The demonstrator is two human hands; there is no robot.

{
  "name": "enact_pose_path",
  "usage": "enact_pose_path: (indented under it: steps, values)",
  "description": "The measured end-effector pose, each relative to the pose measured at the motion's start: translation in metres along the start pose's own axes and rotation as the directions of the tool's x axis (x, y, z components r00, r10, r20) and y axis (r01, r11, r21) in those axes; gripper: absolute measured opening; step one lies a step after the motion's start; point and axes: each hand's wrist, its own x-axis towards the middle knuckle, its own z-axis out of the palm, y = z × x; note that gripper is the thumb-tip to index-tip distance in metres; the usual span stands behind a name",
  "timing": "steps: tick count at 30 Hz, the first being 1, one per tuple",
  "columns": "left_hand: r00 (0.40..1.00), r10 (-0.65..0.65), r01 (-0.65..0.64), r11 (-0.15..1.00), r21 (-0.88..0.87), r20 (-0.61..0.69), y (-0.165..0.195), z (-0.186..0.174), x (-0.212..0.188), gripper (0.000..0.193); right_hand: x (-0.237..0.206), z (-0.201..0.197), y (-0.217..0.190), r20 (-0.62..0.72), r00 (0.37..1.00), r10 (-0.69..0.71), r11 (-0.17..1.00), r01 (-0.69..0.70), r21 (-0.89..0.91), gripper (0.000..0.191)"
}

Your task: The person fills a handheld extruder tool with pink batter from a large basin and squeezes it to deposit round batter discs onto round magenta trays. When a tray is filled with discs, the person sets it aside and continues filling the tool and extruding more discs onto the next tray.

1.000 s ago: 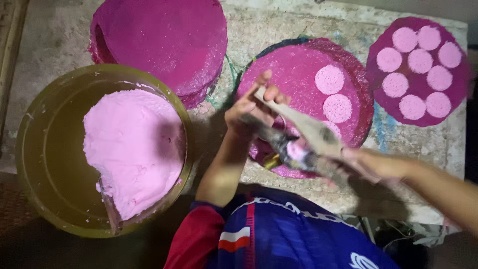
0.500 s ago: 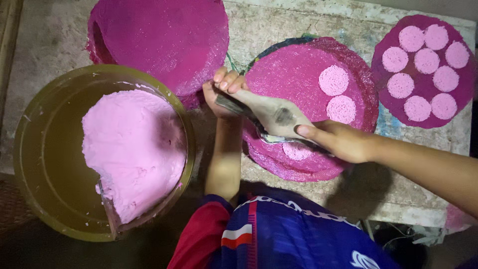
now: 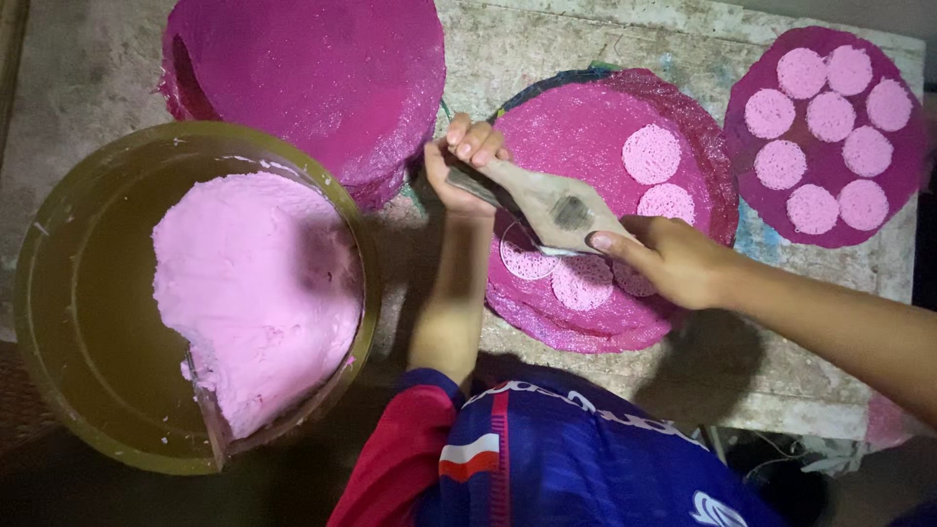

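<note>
A rough, pale desk [image 3: 605, 39], stained with colour, carries everything; the room around it is dark. At far left a wide olive bowl [image 3: 68, 322] holds a mound of pale pink paste [image 3: 259, 293]. Behind it lies a stack of magenta round mats [image 3: 312, 68]. At centre the left hand [image 3: 461, 161] closes around the narrow end of a wooden paddle [image 3: 556, 207], and the right hand [image 3: 678, 259] pinches its broad end, over a magenta tray [image 3: 586, 137] dotted with pale pink discs [image 3: 652, 153]. At far right another mat [image 3: 830, 210] bears seven discs.
</note>
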Motion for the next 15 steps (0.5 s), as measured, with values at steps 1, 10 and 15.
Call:
enact_pose_path:
  steps: [1, 10, 15]
  values:
    - [1.0, -0.011, 0.011, 1.0, 0.026, 0.004, 0.006, 0.003, 0.003, 0.02, 0.002, 0.003, -0.001, -0.027, 0.999, -0.045, 0.999, 0.045, -0.01, 0.081]
    - [1.0, -0.007, 0.008, 0.991, 0.13, -0.008, 0.032, 0.014, -0.013, 0.022, 0.012, 0.028, -0.004, 0.04, 0.979, -0.201, 0.973, 0.195, 0.12, 0.078]
    - [0.996, 0.018, -0.011, 0.996, 0.086, -0.091, 0.005, 0.005, -0.02, 0.018, 0.003, 0.01, 0.0, 0.167, 0.982, 0.085, 0.976, -0.116, 0.187, 0.076]
